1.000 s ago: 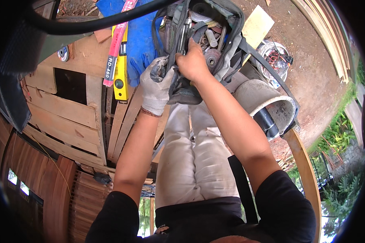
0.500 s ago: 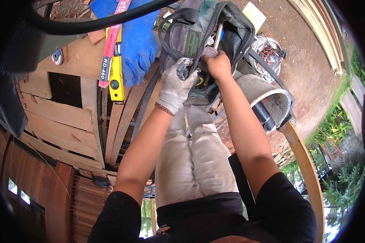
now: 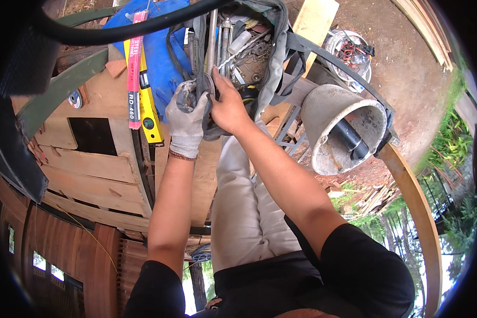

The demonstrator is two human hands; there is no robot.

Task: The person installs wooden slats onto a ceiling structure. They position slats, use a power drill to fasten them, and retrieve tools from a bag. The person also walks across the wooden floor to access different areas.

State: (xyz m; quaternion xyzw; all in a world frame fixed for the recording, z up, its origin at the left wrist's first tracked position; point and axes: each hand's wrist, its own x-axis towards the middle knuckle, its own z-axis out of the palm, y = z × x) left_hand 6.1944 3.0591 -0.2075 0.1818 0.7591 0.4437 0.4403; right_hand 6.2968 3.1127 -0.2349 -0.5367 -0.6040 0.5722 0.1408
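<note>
A grey-green tool bag gapes open in front of me, with its near-left side folded up between my hands. My left hand, in a worn white glove, is closed round the bag's left edge. My bare right hand presses against it from inside, fingers curled round a thin grey-brown thing with a rounded edge, mostly hidden. Inside the bag lie a long metal rod, a spiral drill bit and many loose small metal parts.
Left of the bag are a yellow spirit level, a pink electrode packet and a blue cloth-like piece. To the right stand a cement-stained bucket holding a black cylinder and a white pail with wires. A black strap crosses the top.
My hands and the bag have shifted left in view. The bag has opened wider, so its contents show. My right hand has moved closer against my gloved left hand.
</note>
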